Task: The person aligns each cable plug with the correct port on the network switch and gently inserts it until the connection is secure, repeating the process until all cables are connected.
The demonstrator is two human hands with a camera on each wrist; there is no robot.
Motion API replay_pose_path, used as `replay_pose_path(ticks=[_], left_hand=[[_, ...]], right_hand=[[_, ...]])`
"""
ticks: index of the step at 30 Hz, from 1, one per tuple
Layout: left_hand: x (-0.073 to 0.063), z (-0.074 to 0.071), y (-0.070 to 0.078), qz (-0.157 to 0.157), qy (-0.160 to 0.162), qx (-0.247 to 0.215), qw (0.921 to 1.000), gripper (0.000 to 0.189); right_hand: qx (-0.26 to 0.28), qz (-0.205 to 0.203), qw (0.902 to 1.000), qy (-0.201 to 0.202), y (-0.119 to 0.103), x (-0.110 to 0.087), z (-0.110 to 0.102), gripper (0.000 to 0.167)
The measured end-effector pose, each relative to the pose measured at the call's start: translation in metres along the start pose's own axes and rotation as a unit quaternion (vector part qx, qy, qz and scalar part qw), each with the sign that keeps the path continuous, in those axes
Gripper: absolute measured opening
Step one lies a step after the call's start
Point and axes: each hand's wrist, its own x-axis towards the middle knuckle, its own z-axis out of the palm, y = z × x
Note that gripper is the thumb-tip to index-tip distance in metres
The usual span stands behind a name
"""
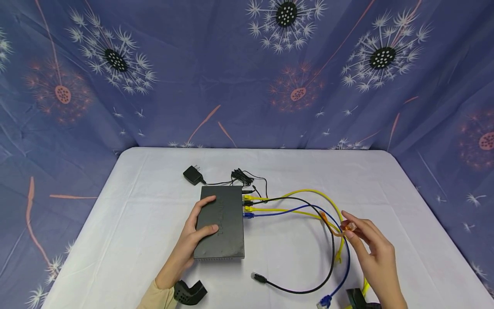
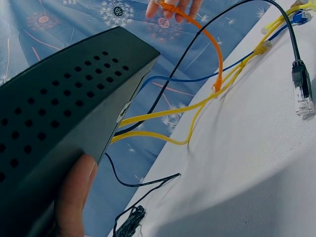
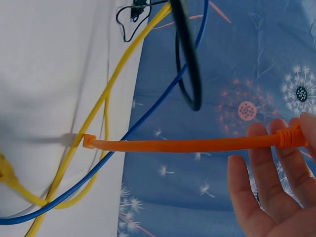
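My left hand (image 1: 188,237) grips a black network switch (image 1: 230,223) by its left side, thumb and a finger lying on the top. Two yellow cables (image 1: 314,191), a black cable (image 1: 301,292) and a blue cable (image 1: 349,262) are plugged into the switch's right side. Off to the right, my right hand (image 1: 374,244) pinches a short orange network cable (image 3: 182,145) near its clear plug. The other orange end hangs to the left, overlapping a yellow cable in the right wrist view.
A black power adapter (image 1: 193,175) lies behind the switch with its bundled cord (image 1: 242,177). In front lie the black cable's loose plug (image 1: 259,277) and the blue cable's plug (image 1: 325,301). White cloth covers the table (image 1: 135,206); a patterned blue curtain (image 1: 216,64) surrounds its back and sides.
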Motion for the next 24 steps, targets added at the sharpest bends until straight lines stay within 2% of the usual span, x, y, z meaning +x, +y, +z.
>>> replay_pose_path(ticks=[4,17,24], left_hand=[[0.0,0.0,0.0,0.001,0.0,0.0,1.0,0.067],[0.0,0.001,0.0,-0.003,0.0,-0.001,1.0,0.067],[0.0,0.002,0.001,-0.002,-0.002,0.0,1.0,0.067]], right_hand=[[0.018,-0.033,0.9993,0.005,0.001,0.004,0.003,0.049],[0.065,-0.026,0.9973,0.019,-0.012,0.018,0.015,0.037],[0.077,-0.049,0.9958,0.006,-0.02,0.028,0.022,0.035]])
